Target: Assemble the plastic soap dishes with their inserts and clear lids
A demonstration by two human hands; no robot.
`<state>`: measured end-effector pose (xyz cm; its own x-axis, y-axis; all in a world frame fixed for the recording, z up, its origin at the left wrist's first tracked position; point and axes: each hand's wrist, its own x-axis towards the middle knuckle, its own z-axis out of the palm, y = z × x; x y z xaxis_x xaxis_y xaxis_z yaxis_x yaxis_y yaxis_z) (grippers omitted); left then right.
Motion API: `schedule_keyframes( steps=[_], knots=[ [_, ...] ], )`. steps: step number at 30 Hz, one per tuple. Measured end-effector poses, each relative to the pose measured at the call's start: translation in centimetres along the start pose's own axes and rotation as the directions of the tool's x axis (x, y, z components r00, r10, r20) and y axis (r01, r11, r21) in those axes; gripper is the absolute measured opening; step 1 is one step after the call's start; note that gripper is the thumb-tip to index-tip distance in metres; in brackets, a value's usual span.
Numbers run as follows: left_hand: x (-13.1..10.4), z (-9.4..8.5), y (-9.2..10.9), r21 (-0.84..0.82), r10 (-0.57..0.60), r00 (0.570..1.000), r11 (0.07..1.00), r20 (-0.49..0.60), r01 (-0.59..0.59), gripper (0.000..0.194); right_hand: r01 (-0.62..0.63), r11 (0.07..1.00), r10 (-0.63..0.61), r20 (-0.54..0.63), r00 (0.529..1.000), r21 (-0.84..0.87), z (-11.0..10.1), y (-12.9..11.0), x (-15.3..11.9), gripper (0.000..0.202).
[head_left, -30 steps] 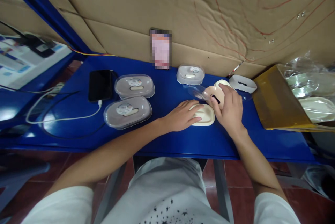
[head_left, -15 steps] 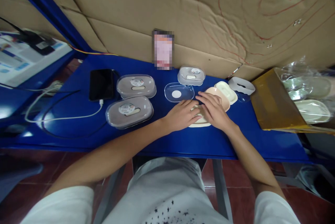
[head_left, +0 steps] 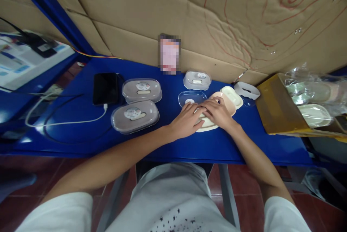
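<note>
My left hand (head_left: 185, 121) and my right hand (head_left: 219, 113) come together over an oval cream dish (head_left: 207, 126), hiding much of it. Their bent fingers overlap at the near edge of a clear oval lid (head_left: 195, 95) with a round white sticker, and look closed on that edge. The exact contact is hidden under the fingers. Just beyond my right hand, a peach oval dish (head_left: 230, 104) lies partly beneath a smaller cream dish (head_left: 233, 96). A white oval cover with a dark slot (head_left: 247, 90) rests farther right.
Lidded oval containers stand at left (head_left: 142, 89), nearer left (head_left: 135, 117) and at the back (head_left: 197, 80). A black phone-like device (head_left: 105, 88) has a white cable. The cardboard box (head_left: 273, 105) at right holds wrapped dishes. A pixelated phone-like item (head_left: 170, 54) leans on the cardboard wall.
The clear lid has shifted right, closer to my hands and partly behind the fingers. My right hand has drawn inward, its fingers now more bent and overlapping my left fingertips.
</note>
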<state>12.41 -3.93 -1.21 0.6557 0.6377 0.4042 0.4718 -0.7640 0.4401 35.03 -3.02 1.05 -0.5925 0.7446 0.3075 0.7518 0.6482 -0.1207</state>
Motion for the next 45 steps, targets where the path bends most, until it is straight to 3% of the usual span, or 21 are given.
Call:
schedule_keyframes(
  steps=[4,7,11,14,17,21,25,29,32,35,37,40,42,45],
  knots=[
    [-0.4,-0.3,1.0,0.143,0.170,0.983,0.977,-0.070,-0.159,0.037,-0.032,0.993,0.021,-0.100,0.995,-0.116,-2.2,0.2,-0.2,0.024],
    [-0.5,-1.0,1.9,0.226,0.217,0.972,0.955,-0.093,-0.192,0.032,-0.132,0.969,0.098,-0.167,0.981,-0.208,-4.6,1.0,-1.0,0.023],
    [-0.7,-1.5,2.6,0.333,0.126,0.991,0.937,-0.051,-0.102,0.024,-0.383,0.869,0.324,-0.224,0.919,-0.314,-6.6,3.8,-3.2,0.029],
    [-1.1,-1.1,2.7,0.324,0.028,0.999,0.946,-0.023,-0.019,0.021,-0.489,0.781,0.471,-0.148,0.870,-0.388,-7.4,5.3,-3.9,0.033],
    [-1.4,-0.4,2.6,0.264,0.047,0.999,0.963,0.004,-0.046,0.020,-0.460,0.797,0.484,-0.041,0.874,-0.392,-7.6,5.3,-1.8,0.047],
    [-1.5,0.1,2.7,0.219,0.122,0.992,0.967,0.043,-0.128,0.021,-0.302,0.939,0.320,0.099,0.942,-0.166,-5.8,5.0,4.6,0.064],
    [-1.6,0.2,2.8,0.178,0.233,0.968,0.952,0.097,-0.248,0.024,-0.343,0.937,0.350,0.179,0.919,-0.071,-2.7,5.5,9.5,0.078],
    [-1.8,0.2,2.7,0.088,0.382,0.915,0.915,0.127,-0.394,0.019,-0.345,0.937,0.348,0.161,0.924,-0.050,-1.9,6.3,9.7,0.068],
    [-1.8,0.3,2.5,0.035,0.412,0.903,0.908,0.123,-0.418,0.024,-0.329,0.944,0.325,0.171,0.930,-0.005,-3.2,7.3,8.4,0.055],
    [-1.8,0.2,2.4,0.020,0.390,0.910,0.918,0.139,-0.397,0.036,-0.392,0.920,0.383,0.194,0.903,0.013,-4.7,8.2,7.7,0.046],
    [-1.6,0.0,2.3,0.028,0.385,0.911,0.919,0.148,-0.393,0.036,-0.410,0.912,0.409,0.153,0.900,-0.024,-5.3,7.9,7.7,0.045],
    [-1.5,-0.3,2.1,0.057,0.394,0.909,0.913,0.135,-0.404,0.033,-0.346,0.938,0.347,0.098,0.933,-0.034,-5.3,5.6,8.5,0.038],
    [-1.5,-0.4,2.1,0.077,0.402,0.908,0.908,0.118,-0.412,0.030,-0.286,0.958,0.285,0.174,0.943,-0.016,-4.7,3.2,9.2,0.033],
    [-1.5,-0.4,1.9,0.100,0.400,0.909,0.906,0.117,-0.411,0.025,-0.261,0.961,0.278,0.331,0.902,-0.095,-3.5,0.0,9.9,0.039]
  ],
)
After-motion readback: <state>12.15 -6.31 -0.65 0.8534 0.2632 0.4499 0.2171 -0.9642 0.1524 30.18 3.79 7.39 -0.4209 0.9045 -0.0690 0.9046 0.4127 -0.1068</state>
